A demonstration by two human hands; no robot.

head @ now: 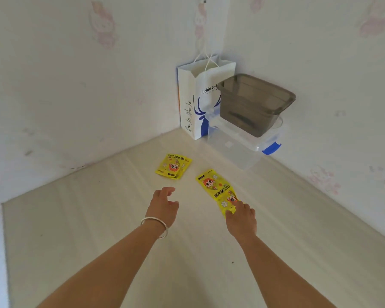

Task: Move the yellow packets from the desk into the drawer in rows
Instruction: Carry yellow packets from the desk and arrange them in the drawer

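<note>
On the tabletop (98,218), a near yellow packet (228,204) is pinched by the right hand (242,221) for lifting; the left hand (163,206) is held open, empty (drawer unseen).

The white paper bag (196,103) reads "luckin cof", the rest hidden by a box

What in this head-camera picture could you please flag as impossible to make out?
- Drawer: nowhere in the head view, outside the frame.
- Left packets: overlapped, count unclear.
- Right hand: grip on the near packets hidden by the hand itself.
- Paper bag: logo cut off by the grey tub.
</note>
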